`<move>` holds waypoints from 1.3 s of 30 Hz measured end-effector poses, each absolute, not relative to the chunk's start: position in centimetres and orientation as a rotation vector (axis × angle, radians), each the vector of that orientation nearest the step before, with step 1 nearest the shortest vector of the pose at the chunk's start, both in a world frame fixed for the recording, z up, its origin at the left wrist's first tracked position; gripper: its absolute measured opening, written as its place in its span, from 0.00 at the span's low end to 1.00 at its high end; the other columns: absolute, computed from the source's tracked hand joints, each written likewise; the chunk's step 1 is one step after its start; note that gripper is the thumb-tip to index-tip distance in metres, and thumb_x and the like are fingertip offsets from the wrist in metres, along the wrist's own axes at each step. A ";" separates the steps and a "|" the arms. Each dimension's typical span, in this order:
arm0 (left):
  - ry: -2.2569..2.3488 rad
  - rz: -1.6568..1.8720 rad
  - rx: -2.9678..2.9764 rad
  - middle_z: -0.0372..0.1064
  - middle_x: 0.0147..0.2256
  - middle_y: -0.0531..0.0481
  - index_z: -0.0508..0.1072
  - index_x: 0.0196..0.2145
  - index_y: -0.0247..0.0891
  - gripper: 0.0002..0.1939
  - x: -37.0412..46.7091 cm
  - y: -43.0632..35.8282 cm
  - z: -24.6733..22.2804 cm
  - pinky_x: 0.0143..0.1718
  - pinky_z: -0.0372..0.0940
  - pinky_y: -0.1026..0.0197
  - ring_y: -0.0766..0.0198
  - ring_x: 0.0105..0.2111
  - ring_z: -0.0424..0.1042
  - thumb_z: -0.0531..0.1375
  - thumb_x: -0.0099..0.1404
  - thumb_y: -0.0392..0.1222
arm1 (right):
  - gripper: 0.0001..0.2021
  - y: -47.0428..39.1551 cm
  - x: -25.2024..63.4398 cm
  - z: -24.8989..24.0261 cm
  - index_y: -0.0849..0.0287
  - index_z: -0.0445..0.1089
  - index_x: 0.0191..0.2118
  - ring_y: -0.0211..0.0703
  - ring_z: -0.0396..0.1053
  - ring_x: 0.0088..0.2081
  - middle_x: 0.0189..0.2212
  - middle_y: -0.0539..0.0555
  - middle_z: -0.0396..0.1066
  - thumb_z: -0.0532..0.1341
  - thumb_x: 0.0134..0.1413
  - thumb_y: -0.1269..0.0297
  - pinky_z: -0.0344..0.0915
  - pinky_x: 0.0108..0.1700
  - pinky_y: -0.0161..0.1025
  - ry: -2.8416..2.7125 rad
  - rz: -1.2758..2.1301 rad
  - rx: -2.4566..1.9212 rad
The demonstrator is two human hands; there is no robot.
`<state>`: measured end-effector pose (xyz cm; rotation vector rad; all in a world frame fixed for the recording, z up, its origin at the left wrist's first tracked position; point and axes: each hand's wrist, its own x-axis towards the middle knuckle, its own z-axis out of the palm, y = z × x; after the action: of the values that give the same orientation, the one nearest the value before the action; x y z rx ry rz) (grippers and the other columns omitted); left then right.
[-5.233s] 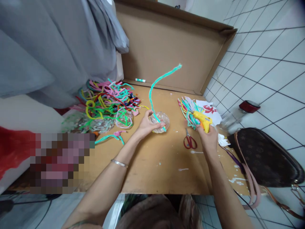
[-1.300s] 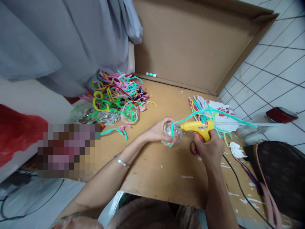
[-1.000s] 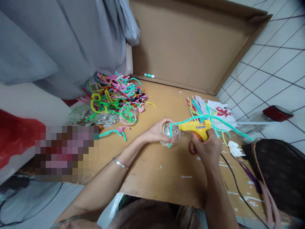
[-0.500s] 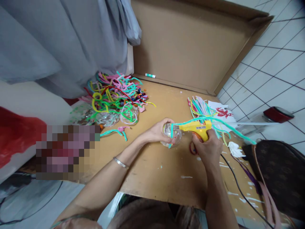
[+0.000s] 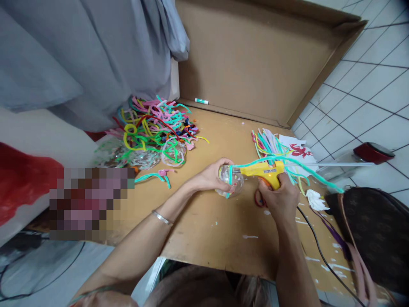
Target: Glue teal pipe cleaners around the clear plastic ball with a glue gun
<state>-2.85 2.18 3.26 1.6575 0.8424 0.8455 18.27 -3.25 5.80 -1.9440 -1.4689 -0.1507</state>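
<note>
My left hand is wrapped round a clear plastic bottle piece above the table. A turquoise pipe cleaner is bent down over the bottle piece, and its long free end stretches right across the top of the glue gun. In my right hand is a yellow hot glue gun, its fingers round the handle and trigger. The nozzle points left and reaches the bottle piece beside the pipe cleaner; whether it touches cannot be made out. A clear glue stick sticks out behind the gun.
Tangled colourful pipe cleaners and decorated clear pieces lie at the left. More pipe cleaners rest at the right, near scissors, a brown bag and a black cord. A cardboard panel stands behind.
Almost nothing differs. Both hands keep their hold, with the glue gun's nozzle at the bottle piece; the right hand has shifted only very slightly.
</note>
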 end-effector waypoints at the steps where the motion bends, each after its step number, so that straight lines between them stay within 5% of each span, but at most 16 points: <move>1: 0.849 0.845 1.660 0.66 0.38 0.52 0.64 0.46 0.37 0.35 -2.9 2.2 3.3 0.40 0.62 0.61 0.64 0.37 0.65 0.71 0.40 0.39 | 0.14 -3.2 18.3 5.8 0.54 0.58 0.24 0.38 0.52 0.21 0.17 0.47 0.57 0.57 0.38 0.49 0.49 0.27 0.36 -1.471 -0.164 -1.944; 39: 0.859 0.854 1.684 0.65 0.38 0.52 0.64 0.45 0.37 0.34 -2.8 2.0 3.5 0.40 0.61 0.61 0.64 0.37 0.64 0.71 0.40 0.38 | 0.14 -3.1 18.3 5.7 0.54 0.56 0.22 0.37 0.52 0.20 0.16 0.46 0.54 0.57 0.39 0.50 0.49 0.27 0.35 -1.482 -0.170 -1.935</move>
<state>-2.78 1.98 3.51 1.6837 0.8590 0.8538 18.30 -3.06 5.68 -1.9347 -1.4822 -0.1704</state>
